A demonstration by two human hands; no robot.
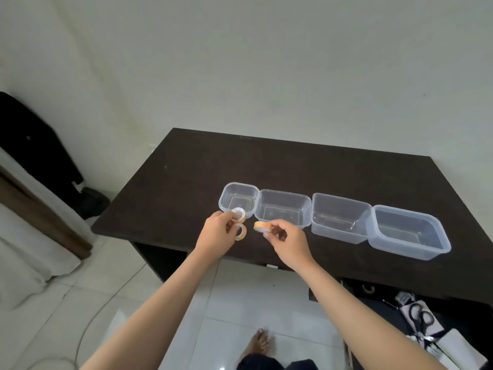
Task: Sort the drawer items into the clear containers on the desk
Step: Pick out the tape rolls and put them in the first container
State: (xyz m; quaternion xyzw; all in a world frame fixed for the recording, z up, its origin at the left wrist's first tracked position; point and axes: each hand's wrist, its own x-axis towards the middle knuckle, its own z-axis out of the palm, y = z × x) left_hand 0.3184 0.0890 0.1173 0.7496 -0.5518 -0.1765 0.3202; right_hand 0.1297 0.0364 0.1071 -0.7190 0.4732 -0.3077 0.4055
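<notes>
The left hand (217, 231) is out over the near edge of the table (186, 188), pinching two small tape rolls: one (239, 213) pale and whitish, up at the fingertips, the other (241, 232) yellowish, hanging just beneath it. Both sit right in front of the small square container (238, 197), the first in a row of four clear tubs. Just beside them, the right hand (284, 240) holds a third roll, orange-banded (262, 226), thumb and fingers closed around its rim, near the front wall of the second container (284, 208). Further right stand the third container (338, 217) and the large fourth one (408, 231); all four look empty.

I'd guess these rolls weigh next to nothing and are stiff enough to take a firm squeeze. A finger through the core or a pinch across the flat faces would hold best; the smooth outer band may slip. Two in one hand looks the less secure grip.

At the far lower right the open drawer (458, 327) shows scissors (421, 317) among other bits I can't make out.
</notes>
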